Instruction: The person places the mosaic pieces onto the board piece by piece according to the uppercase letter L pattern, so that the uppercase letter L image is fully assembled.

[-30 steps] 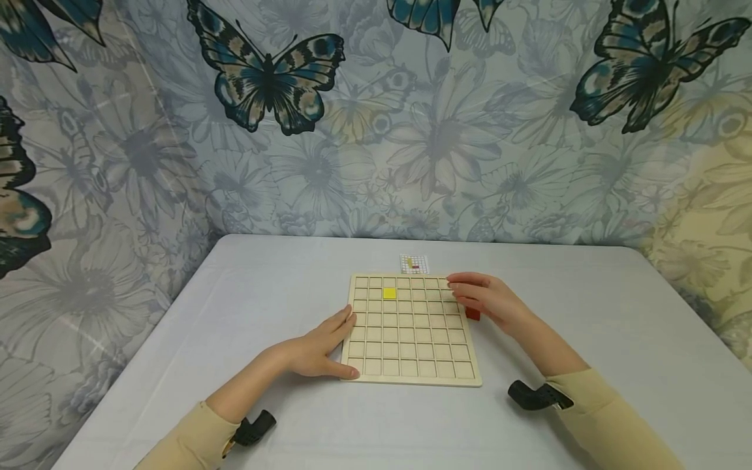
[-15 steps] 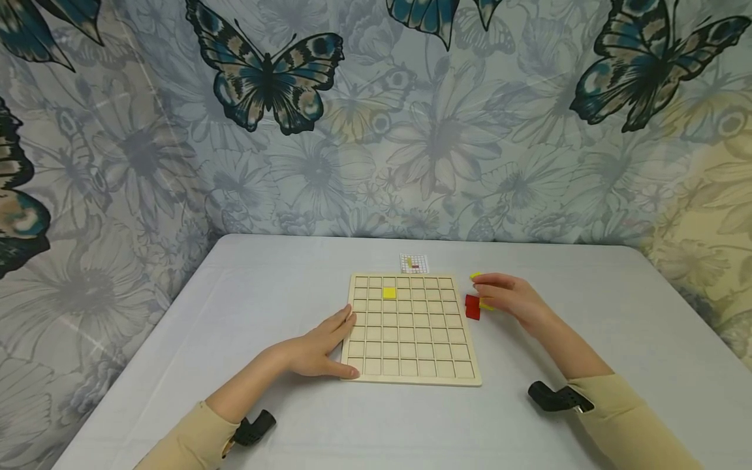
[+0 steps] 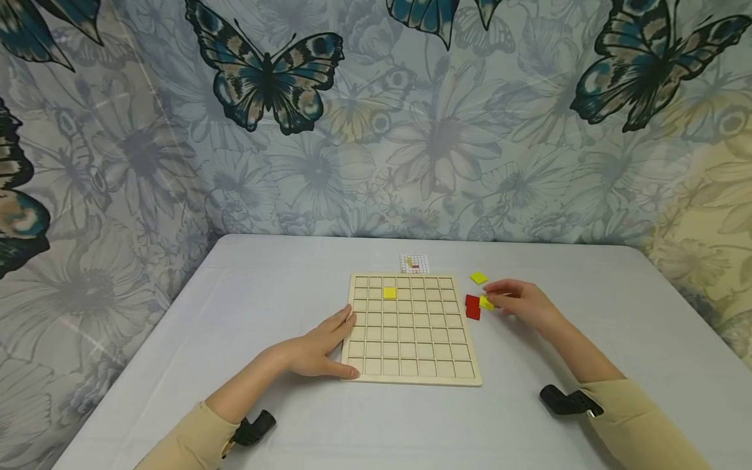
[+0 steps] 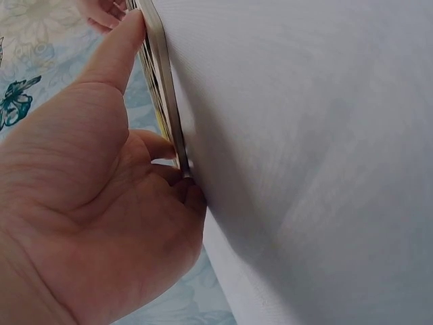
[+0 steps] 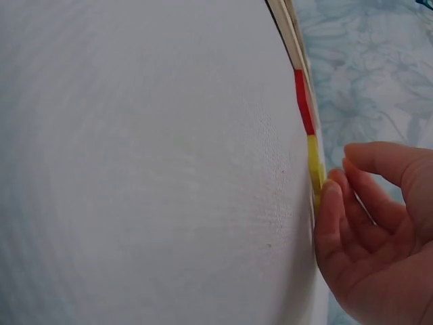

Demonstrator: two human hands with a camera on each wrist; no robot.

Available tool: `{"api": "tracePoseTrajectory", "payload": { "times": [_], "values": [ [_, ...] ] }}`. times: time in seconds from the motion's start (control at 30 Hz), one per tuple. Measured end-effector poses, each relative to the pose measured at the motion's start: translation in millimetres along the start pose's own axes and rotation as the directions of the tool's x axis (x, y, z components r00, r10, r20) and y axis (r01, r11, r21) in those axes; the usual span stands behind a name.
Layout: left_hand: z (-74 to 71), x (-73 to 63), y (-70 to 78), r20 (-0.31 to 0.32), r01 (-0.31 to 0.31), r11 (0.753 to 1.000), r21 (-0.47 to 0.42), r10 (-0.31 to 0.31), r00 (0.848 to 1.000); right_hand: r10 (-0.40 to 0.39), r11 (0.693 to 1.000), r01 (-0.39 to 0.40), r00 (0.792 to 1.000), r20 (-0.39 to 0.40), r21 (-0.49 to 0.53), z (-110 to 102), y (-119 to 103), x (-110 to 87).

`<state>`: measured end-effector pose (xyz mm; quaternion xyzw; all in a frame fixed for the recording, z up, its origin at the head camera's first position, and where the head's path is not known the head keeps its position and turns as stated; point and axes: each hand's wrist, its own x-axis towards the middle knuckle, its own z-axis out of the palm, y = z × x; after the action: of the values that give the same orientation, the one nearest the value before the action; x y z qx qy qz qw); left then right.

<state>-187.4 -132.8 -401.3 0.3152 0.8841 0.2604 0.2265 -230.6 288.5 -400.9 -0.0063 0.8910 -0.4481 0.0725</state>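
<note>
In the head view a pale wooden grid board (image 3: 407,334) lies on the white table, one yellow tile (image 3: 390,293) sitting in its second row. My left hand (image 3: 311,349) rests against the board's left edge, fingers extended and thumb on the front left corner. To the right of the board, my right hand (image 3: 525,305) has its fingertips beside a second yellow tile (image 3: 486,303), holding nothing that I can see. Red tiles (image 3: 472,307) lie between that tile and the board. A further yellow tile (image 3: 478,278) lies just behind the hand's fingertips.
A small printed card (image 3: 414,264) with a coloured grid pattern lies behind the board. Past the white table's (image 3: 282,274) far edge stands a flowered cloth (image 3: 382,163) with butterflies. Black wrist cameras (image 3: 566,399) hang below both sleeves.
My right hand has drawn back rightward from the board's upper right corner, bringing the loose yellow tiles and the red ones into sight. The left hand has stayed in place.
</note>
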Motion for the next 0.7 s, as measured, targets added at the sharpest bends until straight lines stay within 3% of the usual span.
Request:
{"api": "tracePoseTrajectory", "payload": {
  "times": [0.4, 0.7],
  "values": [
    [-0.1, -0.5, 0.2, 0.001, -0.005, 1.000, -0.001, 0.005, 1.000, -0.080, 0.979, 0.073, 0.996, -0.028, -0.190, 2.2, -2.3, -1.9],
    [0.1, -1.6, 1.0, 0.002, -0.005, 1.000, -0.006, 0.005, 1.000, -0.148, 0.959, 0.137, 0.989, -0.025, -0.247, 5.2, -2.2, -1.7]
  ]
}}
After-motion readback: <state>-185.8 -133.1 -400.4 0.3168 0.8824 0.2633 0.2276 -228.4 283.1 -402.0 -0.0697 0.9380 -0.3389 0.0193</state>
